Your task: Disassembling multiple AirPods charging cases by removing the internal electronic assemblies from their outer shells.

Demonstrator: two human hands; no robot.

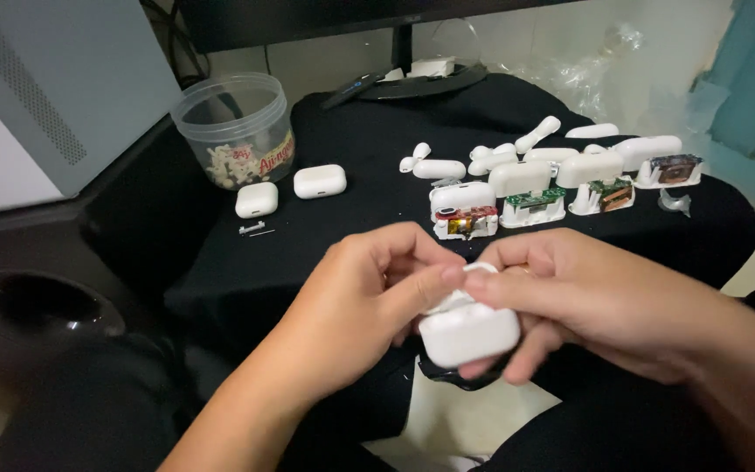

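**Two hands pinch a white earbud case over a black cloth**

Both hands meet near the middle of the view, low over the person's lap. The left hand (369, 284) comes in from the lower left, its thumb and forefinger pressed together on the top edge of a white case (467, 330). The right hand (570, 293) reaches in from the right; its forefinger meets the left thumb tip on that same edge, and its lower fingers curl beneath the case, holding it up. Neither hand is spread: both are closed in a pinch on the case.

The case is a rounded white block, its long axis running roughly left to right and tilted slightly, the right end higher. Its broad smooth face turns toward the camera and downward. The upper edge, where the fingertips meet, points away toward the cloth. Whether the lid is shut or slightly lifted cannot be told, as the fingers cover the seam.

Beyond the hands lies a black cloth (369, 131). On its left sit two closed white cases (256, 199), (320, 181), with a small metal pin (255, 230) just in front of the nearer one. A clear plastic jar (236, 129) stands at the cloth's left edge. On the right, well apart from the hands, is a row of opened cases (535, 194) with circuit boards showing, and loose white shells (517, 150) lie behind them. A monitor base (412, 80) sits at the back.
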